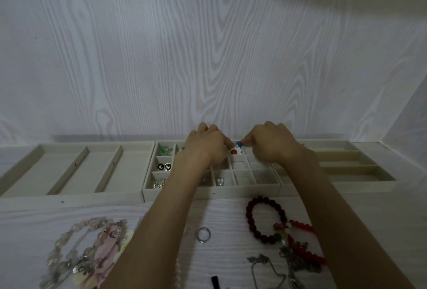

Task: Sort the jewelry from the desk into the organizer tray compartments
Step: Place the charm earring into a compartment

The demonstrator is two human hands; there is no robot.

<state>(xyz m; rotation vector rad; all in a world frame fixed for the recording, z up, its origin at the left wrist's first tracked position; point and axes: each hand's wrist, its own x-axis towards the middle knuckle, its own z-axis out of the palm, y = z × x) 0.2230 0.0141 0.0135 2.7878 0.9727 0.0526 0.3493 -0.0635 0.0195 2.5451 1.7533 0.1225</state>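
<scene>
1. A pale wood-grain wall rises behind a white wood-grain desk [231,214], where three cream felt trays stand in a row; the middle one is the cream grid organizer tray [212,190] with many small compartments
2. Both hands reach into its back row. The right hand [275,144] has its fingers curled, the tips pinching a small blue bead earring [238,143]; the left hand [206,144] has its fingers bunched, tips just beside a small red bead earring [233,151], though whether they actually grip it I cannot tell
3. The two beads sit just apart, between the two sets of fingertips, over one back compartment
4. To do this well, I judge: lower each stud until it rests on the felt floor before letting go, keep the pair in the same cell, and draw the fingers straight up so nothing snags the dividers
5. Nearer the wrists, on the desk, wait a dark red beaded bracelet [265,217], a silver ring [203,234] and pale pink bead strands [92,242], still unsorted
</scene>
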